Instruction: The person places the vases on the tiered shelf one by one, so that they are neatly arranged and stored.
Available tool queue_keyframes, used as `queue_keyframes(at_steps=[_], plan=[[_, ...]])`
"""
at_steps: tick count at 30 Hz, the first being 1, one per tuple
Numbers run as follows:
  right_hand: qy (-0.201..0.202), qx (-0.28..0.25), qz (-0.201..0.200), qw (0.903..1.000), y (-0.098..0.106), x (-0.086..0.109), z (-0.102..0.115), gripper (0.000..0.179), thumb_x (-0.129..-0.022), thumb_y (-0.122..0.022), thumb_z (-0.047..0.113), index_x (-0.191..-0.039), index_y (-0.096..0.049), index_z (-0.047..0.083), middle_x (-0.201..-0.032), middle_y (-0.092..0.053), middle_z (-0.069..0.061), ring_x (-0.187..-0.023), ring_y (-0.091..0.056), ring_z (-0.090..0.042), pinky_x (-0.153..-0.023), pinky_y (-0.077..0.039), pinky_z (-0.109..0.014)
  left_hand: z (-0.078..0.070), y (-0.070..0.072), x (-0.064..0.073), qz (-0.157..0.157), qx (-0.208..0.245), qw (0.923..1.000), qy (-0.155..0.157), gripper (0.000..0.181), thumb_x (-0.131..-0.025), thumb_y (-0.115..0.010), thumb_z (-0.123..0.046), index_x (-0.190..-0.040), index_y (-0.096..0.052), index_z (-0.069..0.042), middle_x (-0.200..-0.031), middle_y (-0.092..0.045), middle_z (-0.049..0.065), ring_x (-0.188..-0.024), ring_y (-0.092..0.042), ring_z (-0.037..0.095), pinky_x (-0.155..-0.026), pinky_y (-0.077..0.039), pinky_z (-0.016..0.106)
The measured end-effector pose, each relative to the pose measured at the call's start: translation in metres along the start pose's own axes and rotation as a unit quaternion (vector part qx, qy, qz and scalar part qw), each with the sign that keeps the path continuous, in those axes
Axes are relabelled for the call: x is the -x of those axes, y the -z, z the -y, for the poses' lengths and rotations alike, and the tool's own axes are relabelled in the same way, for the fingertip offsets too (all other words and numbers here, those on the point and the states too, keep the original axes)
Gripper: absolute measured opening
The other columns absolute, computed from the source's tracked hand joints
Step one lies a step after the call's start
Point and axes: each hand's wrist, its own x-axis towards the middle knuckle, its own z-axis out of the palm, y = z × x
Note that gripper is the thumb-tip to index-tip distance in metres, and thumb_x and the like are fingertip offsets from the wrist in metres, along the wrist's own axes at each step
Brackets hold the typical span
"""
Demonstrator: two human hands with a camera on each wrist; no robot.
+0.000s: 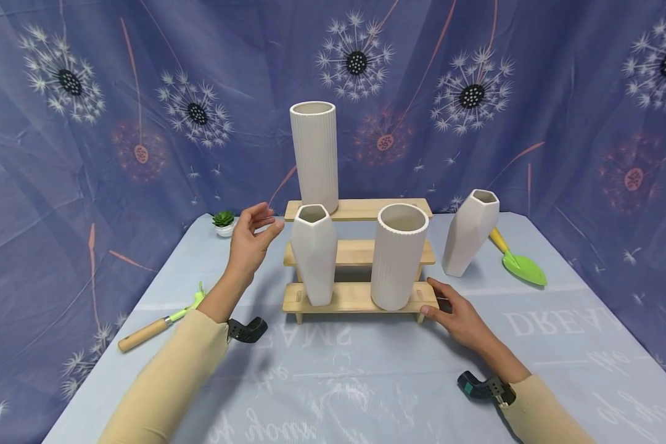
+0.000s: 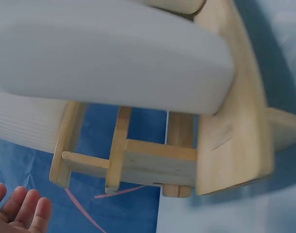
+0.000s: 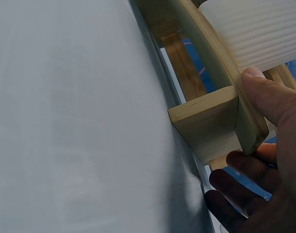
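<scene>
A wooden three-tier stand (image 1: 355, 297) is in the middle of the head view. My right hand (image 1: 459, 316) grips the right end of its lowest shelf, thumb on the front edge and fingers (image 3: 252, 167) around the end. A faceted white vase (image 1: 314, 253) stands on the left of that shelf, a ribbed white vase (image 1: 398, 259) on its right. Another ribbed vase, the tall one (image 1: 316, 157), rises from the top tier's left. My left hand (image 1: 251, 237) hovers empty left of the faceted vase, fingers loosely bent; in the left wrist view its fingertips (image 2: 28, 204) show at lower left.
Right of the stand, a second faceted vase (image 1: 468, 234) is on the table, with a green trowel (image 1: 524, 269) behind it. At left lie a wooden-handled green garden tool (image 1: 144, 334) and a small potted succulent (image 1: 224, 223). A patterned blue cloth (image 1: 244, 92) hangs behind.
</scene>
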Motion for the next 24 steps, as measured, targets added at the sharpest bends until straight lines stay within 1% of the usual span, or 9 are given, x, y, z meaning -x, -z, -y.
queue_keyframes(at_steps=[4,8,12,16,18,20,24], plan=[[-0.001,0.001,0.000,1.0000,0.000,0.000,0.001,0.072,-0.089,-0.064,0.036,-0.147,-0.031,0.007,-0.135,-0.048,-0.023,-0.117,-0.054,-0.038,-0.094,-0.046,-0.048,0.003,0.002,0.012,-0.007,-0.001,1.0000,0.004,0.059,-0.090,-0.065,-0.021,-0.140,-0.039,-0.005,-0.134,-0.049,0.015,-0.122,-0.049,0.024,-0.103,-0.040,0.034],[-0.001,0.000,0.001,1.0000,0.000,0.000,0.002,0.073,-0.089,-0.064,0.036,-0.147,-0.031,0.006,-0.136,-0.048,-0.023,-0.117,-0.054,-0.038,-0.094,-0.046,-0.048,0.007,0.004,0.024,-0.004,-0.006,1.0000,0.004,0.056,-0.090,-0.065,-0.023,-0.138,-0.041,-0.007,-0.133,-0.049,0.015,-0.122,-0.048,0.024,-0.101,-0.039,0.033],[0.001,0.000,0.001,1.0000,0.000,0.000,0.002,0.072,-0.089,-0.064,0.036,-0.146,-0.031,0.005,-0.135,-0.048,-0.023,-0.118,-0.054,-0.038,-0.094,-0.047,-0.047,0.016,0.006,0.036,0.008,-0.028,0.9996,0.000,0.053,-0.091,-0.064,-0.026,-0.137,-0.044,-0.008,-0.134,-0.050,0.013,-0.124,-0.048,0.023,-0.100,-0.040,0.034],[0.005,0.000,0.000,1.0000,0.000,0.000,0.002,0.072,-0.089,-0.064,0.035,-0.146,-0.031,0.005,-0.135,-0.048,-0.023,-0.117,-0.055,-0.037,-0.093,-0.047,-0.046,0.027,0.008,0.047,0.024,-0.056,0.9981,0.003,0.051,-0.093,-0.061,-0.029,-0.137,-0.044,-0.010,-0.136,-0.049,0.010,-0.126,-0.047,0.023,-0.101,-0.038,0.038],[0.003,0.001,0.000,1.0000,0.000,0.000,0.002,0.073,-0.089,-0.064,0.035,-0.146,-0.031,0.005,-0.135,-0.048,-0.023,-0.117,-0.054,-0.037,-0.094,-0.047,-0.047,0.033,0.009,0.051,0.027,-0.064,0.9976,0.003,0.051,-0.093,-0.060,-0.029,-0.137,-0.044,-0.009,-0.137,-0.049,0.011,-0.127,-0.046,0.024,-0.102,-0.037,0.040],[0.001,0.002,0.000,1.0000,0.000,0.000,0.001,0.073,-0.089,-0.064,0.036,-0.146,-0.031,0.005,-0.135,-0.048,-0.023,-0.117,-0.054,-0.038,-0.094,-0.046,-0.048,0.037,0.010,0.056,0.029,-0.070,0.9971,0.007,0.051,-0.093,-0.059,-0.029,-0.137,-0.044,-0.008,-0.138,-0.048,0.012,-0.127,-0.045,0.025,-0.102,-0.036,0.042],[-0.001,0.003,0.000,1.0000,0.000,-0.001,0.001,0.073,-0.089,-0.064,0.036,-0.146,-0.031,0.005,-0.135,-0.048,-0.023,-0.118,-0.053,-0.037,-0.095,-0.046,-0.049,0.045,0.011,0.064,0.041,-0.075,0.9960,0.026,0.053,-0.093,-0.059,-0.026,-0.139,-0.041,-0.006,-0.141,-0.045,0.013,-0.129,-0.042,0.027,-0.103,-0.034,0.044]])
